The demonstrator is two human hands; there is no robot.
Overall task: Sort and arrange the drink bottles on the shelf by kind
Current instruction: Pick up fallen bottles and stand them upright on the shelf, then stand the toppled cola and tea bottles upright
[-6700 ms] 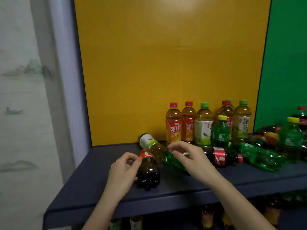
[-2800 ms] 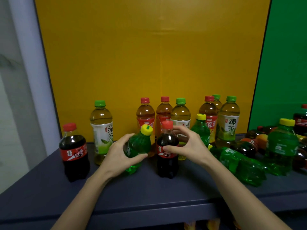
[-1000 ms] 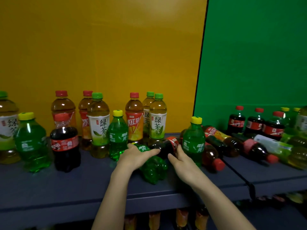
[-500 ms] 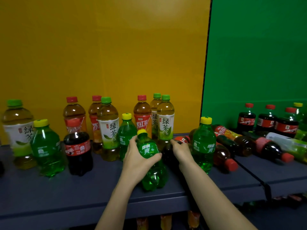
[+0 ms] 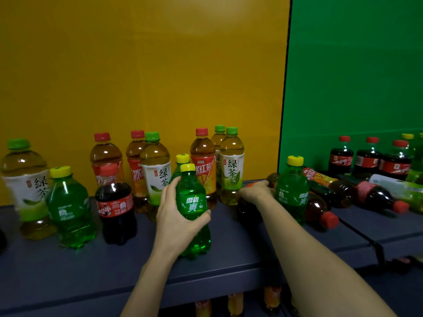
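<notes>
cola bottle: mostly hidden behind right hand | lower-shelf bottles: cut off by bottom edge | far-right bottles: cropped

Your green soda bottle: glossy clear plastic, smooth printed label, matt yellow cap. Shelf looks matt dark blue, smooth. Yellow backboard: matt.

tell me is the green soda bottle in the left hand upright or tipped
Upright: the green soda bottle has its yellow cap on top and base on the shelf, left hand wrapped around it.
</notes>
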